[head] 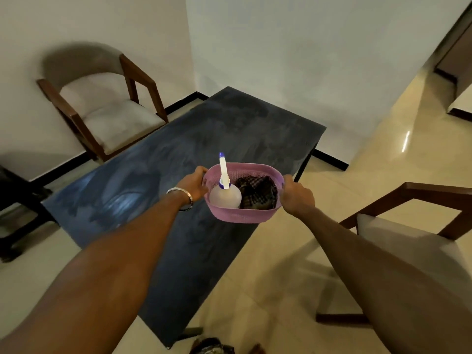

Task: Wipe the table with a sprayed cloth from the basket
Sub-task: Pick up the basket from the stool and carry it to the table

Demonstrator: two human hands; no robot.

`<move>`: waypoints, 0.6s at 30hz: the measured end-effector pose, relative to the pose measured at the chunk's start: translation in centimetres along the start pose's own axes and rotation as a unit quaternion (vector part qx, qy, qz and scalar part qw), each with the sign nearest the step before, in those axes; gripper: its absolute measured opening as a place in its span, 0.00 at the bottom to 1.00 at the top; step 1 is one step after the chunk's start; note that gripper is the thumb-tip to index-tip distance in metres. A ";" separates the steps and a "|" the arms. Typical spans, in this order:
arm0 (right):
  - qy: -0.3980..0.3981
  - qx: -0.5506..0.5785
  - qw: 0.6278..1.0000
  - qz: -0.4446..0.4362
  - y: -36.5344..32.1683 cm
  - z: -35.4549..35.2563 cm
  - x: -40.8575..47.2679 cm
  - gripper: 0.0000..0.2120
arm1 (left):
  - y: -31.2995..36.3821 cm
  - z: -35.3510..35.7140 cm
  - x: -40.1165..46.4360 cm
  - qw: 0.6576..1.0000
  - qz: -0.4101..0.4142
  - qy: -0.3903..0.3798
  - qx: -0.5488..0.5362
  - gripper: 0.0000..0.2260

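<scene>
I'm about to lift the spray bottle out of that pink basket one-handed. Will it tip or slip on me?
The spray bottle has a round, wide body and a tall thin nozzle, so it probably tips easily if grabbed low. Its smooth translucent plastic may be slippery; gripping the neck seems safer. It leans beside the checked cloth in the basket, so the soft cloth gives little support.

Basket (242, 215): pink perforated plastic, matt. Bottle (226, 198): cloudy translucent plastic. Cloth (258, 194): dark checked fabric, crumpled. Tabletop (178, 154): dark, smeared, slight sheen. Floor (370, 159): glossy tile. Chair (102, 103) far left: wood frame w/ fabric seat.
</scene>
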State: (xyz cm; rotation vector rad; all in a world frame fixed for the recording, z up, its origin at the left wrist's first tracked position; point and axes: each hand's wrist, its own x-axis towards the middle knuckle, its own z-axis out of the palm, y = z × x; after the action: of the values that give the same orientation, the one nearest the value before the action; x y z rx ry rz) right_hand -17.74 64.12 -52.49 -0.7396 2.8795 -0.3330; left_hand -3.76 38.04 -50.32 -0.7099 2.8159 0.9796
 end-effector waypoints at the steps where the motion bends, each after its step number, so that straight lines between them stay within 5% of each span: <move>1: 0.001 -0.005 1.000 -0.008 0.4 -0.2 0.3 0.08 | 0.4 0.2 0.0 1.000 -0.004 0.005 -0.001 0.19; 18: -0.034 -0.021 0.989 -0.139 1.4 -2.1 17.7 0.11 | 1.7 0.0 10.9 0.991 -0.096 0.084 -0.045 0.19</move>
State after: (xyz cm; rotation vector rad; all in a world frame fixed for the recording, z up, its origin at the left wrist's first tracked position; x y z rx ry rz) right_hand -34.17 56.95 -52.42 -1.1403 2.7272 -0.2746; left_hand -14.22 34.85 -51.79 -1.1005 2.7853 1.0647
